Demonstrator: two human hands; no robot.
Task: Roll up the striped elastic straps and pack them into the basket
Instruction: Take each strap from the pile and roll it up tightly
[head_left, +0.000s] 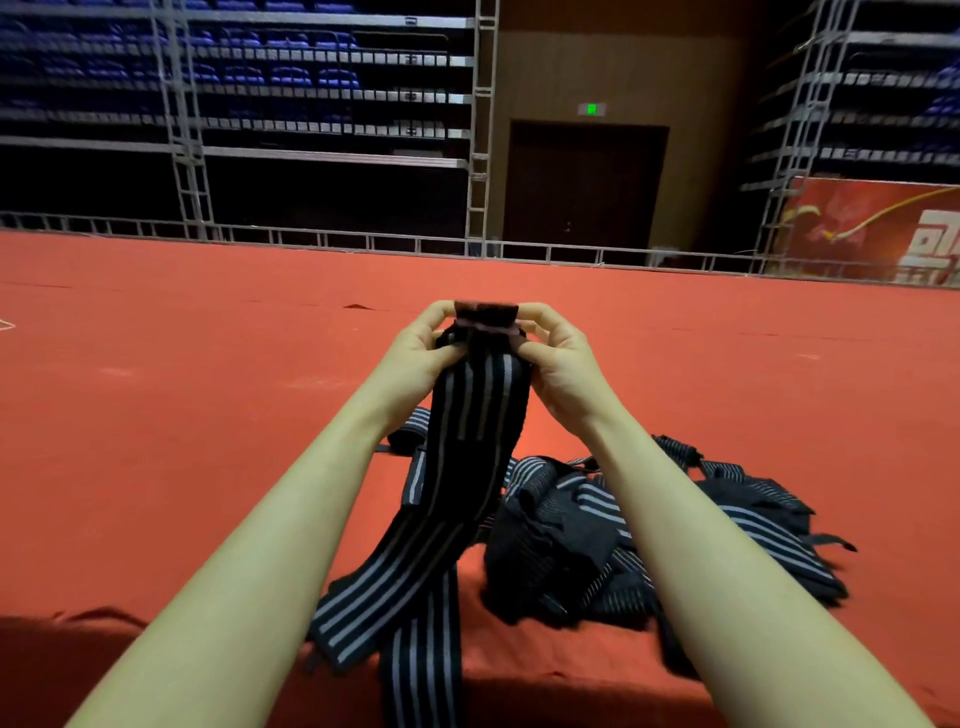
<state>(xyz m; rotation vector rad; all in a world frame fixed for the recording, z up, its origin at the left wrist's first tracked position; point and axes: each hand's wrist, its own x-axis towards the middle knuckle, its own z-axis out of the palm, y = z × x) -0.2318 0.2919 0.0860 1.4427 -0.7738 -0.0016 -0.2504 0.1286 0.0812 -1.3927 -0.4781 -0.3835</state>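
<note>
A black strap with grey stripes (467, 447) hangs from both hands in the middle of the view, its tail trailing down onto the red floor near me. My left hand (421, 345) pinches the strap's top end from the left. My right hand (556, 353) pinches the same end from the right, where a small fold or start of a roll sits between the fingertips. A loose heap of more striped straps (623, 530) lies on the floor under my right forearm. One rolled strap (410, 434) lies behind my left wrist. No basket is in view.
Red carpet floor (182, 415) stretches wide all around. A low metal railing (363, 241) runs along its far edge, with scaffold towers, blue seating and a dark door (584, 182) behind. A red banner (872, 228) stands at the far right.
</note>
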